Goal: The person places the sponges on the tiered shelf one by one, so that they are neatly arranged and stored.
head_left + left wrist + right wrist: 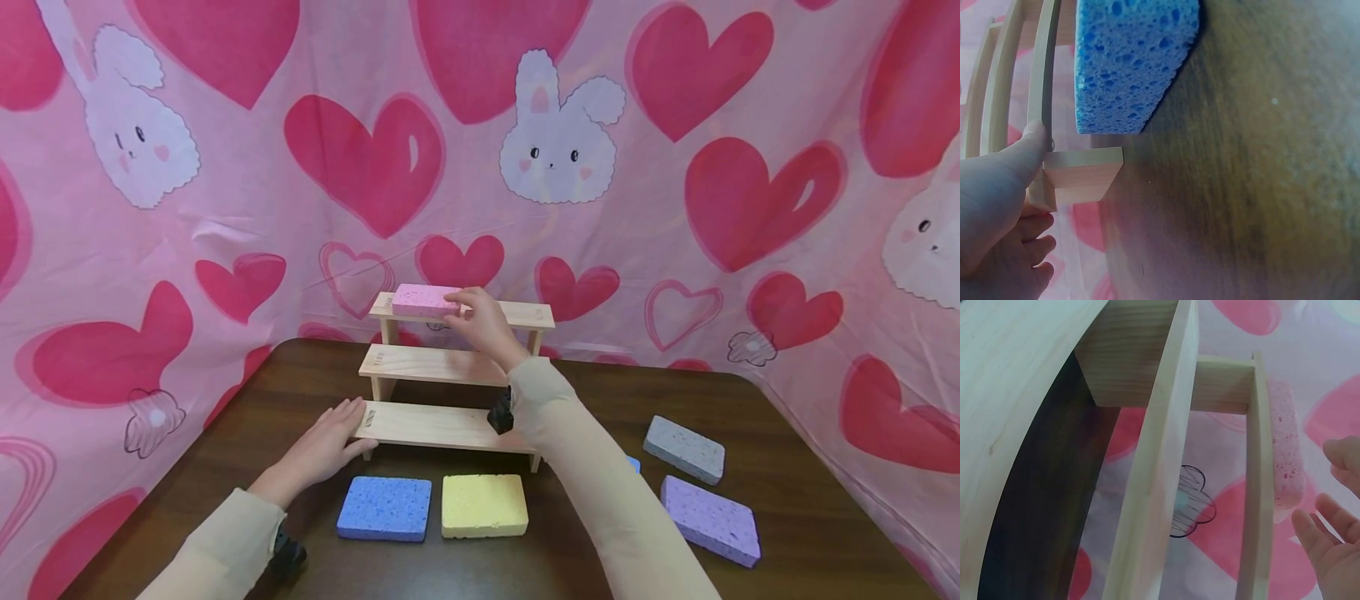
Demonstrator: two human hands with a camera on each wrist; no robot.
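A three-step wooden stand [442, 425] stands on the table. On the left part of its top step lies a pink sponge [418, 298]. My right hand [486, 323] is at that sponge's right end; the right wrist view shows the fingers [1316, 534] spread and not wrapped round it. With the thumb [1025, 147] on the front edge and the fingers past the end, my left hand [324, 443] holds the left end of the bottom step. A blue sponge [385, 508] and a yellow sponge [484, 505] lie in front of the stand.
Right of the stand, a grey sponge [684, 450] and a purple sponge [711, 521] lie on the dark wooden table [442, 571]. A blue piece [634, 463] peeks out from behind my right forearm. Pink heart-patterned cloth [465, 217] hangs close behind the stand.
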